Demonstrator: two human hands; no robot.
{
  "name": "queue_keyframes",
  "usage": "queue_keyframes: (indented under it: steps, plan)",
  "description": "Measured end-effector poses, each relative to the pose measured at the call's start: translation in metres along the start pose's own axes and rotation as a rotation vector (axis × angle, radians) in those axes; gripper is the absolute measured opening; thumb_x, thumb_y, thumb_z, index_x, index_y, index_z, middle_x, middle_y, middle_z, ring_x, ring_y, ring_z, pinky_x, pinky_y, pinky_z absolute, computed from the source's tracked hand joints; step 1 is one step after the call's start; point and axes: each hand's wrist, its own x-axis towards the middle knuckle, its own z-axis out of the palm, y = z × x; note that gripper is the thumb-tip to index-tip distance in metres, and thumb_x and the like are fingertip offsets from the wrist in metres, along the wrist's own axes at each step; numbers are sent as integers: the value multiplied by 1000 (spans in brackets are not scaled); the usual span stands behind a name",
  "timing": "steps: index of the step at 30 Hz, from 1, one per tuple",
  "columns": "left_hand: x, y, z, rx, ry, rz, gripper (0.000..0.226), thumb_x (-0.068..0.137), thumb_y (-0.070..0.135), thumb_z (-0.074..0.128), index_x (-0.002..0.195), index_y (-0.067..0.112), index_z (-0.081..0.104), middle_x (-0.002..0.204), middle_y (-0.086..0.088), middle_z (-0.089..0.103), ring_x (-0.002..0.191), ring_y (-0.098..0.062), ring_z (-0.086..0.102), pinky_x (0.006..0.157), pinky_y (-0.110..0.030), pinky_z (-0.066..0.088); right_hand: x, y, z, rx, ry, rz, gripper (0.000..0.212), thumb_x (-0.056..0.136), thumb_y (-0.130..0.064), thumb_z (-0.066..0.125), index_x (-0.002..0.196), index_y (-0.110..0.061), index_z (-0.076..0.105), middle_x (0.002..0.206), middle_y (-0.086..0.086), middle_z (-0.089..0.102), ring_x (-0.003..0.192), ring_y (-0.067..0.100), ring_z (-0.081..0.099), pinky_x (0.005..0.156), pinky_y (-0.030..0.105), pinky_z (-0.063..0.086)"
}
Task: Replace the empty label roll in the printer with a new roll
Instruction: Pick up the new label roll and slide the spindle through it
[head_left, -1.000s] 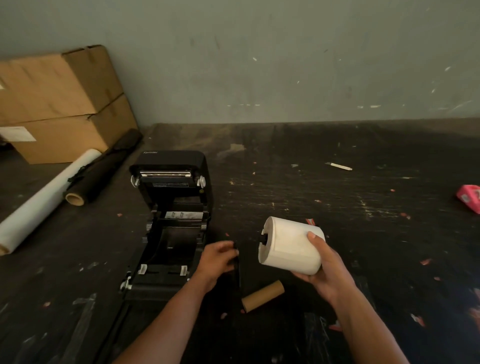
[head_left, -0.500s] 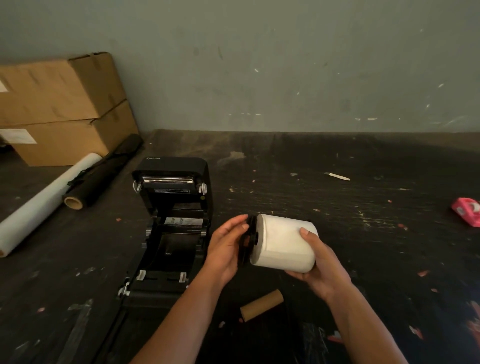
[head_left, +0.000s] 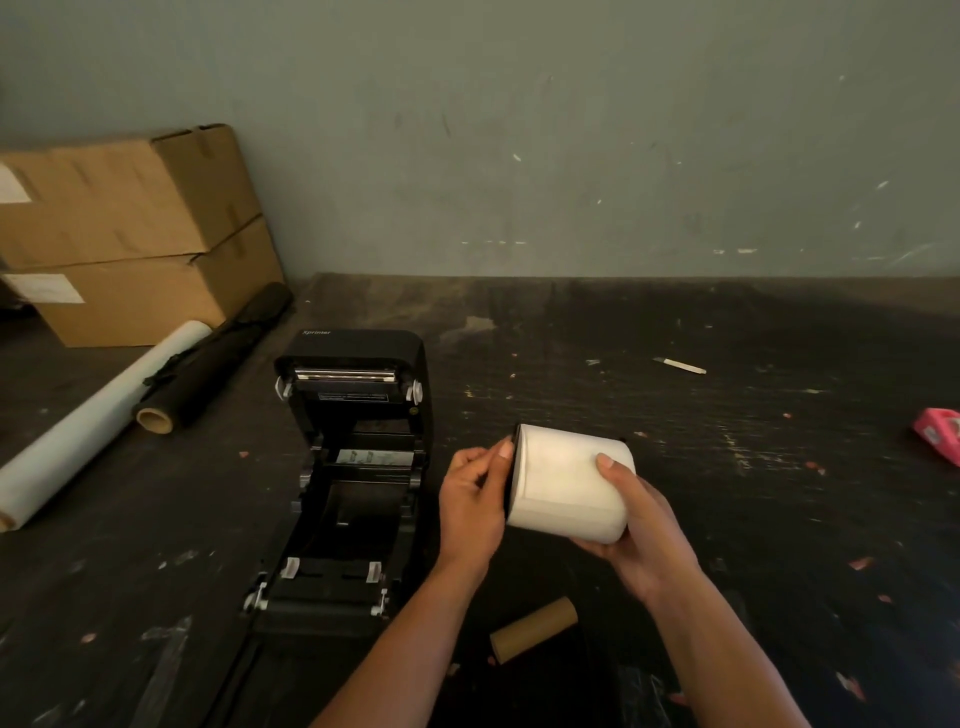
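A black label printer (head_left: 358, 467) stands on the dark table with its lid swung up and its roll bay bare. Just to its right I hold a full white label roll (head_left: 563, 480) above the table. My right hand (head_left: 639, 535) grips the roll from below and the right. My left hand (head_left: 475, 501) presses a black flat end piece (head_left: 514, 467) against the roll's left face. The brown empty cardboard core (head_left: 535, 629) lies on the table under my forearms.
Two stacked cardboard boxes (head_left: 130, 234) stand at the back left against the wall. A long white roll (head_left: 98, 421) and a black roll (head_left: 218, 353) lie in front of them. A pink object (head_left: 940, 434) sits at the right edge, a small white stick (head_left: 685, 366) farther back.
My left hand has risen from the table beside the printer and brought a black end piece onto the roll's left face. The roll has shifted slightly left.
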Motion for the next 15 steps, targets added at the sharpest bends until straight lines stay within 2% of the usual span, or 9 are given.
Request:
queue_keyframes:
  steps: [4,7,9,11,15]
  plan:
    - [1,4,-10,-26,-166,-47,29,96,23,52,123,22,63,116,3,62,107,-1,58,92,-21,46,0,-5,4,-23,14,-26,89,55,-29,79,136,-22,41,125,13,58,109,34,59,84,55,53]
    - [2,10,-16,-132,-226,-139,29,96,13,51,121,18,64,122,1,63,113,-7,58,98,-29,47,1,-11,8,-88,48,-68,94,53,-31,79,137,-23,39,126,12,55,109,32,59,85,53,54]
    - [2,14,-16,-204,-209,-227,27,96,10,52,117,16,67,118,0,68,111,-12,61,96,-35,49,1,-13,12,-135,59,-109,96,51,-32,79,138,-24,38,126,10,54,107,30,59,79,48,56]
    - [4,17,-16,-301,-169,-338,25,94,10,53,111,15,70,108,0,73,103,-13,66,90,-34,53,-1,-15,17,-170,60,-159,98,49,-33,79,137,-26,37,125,7,53,104,27,59,72,41,56]
    - [11,17,-20,-443,-94,-466,22,92,10,55,103,13,74,101,-5,76,97,-18,70,86,-36,55,1,-15,29,-314,68,-327,84,53,-34,83,127,-31,44,126,-2,48,106,21,57,79,40,56]
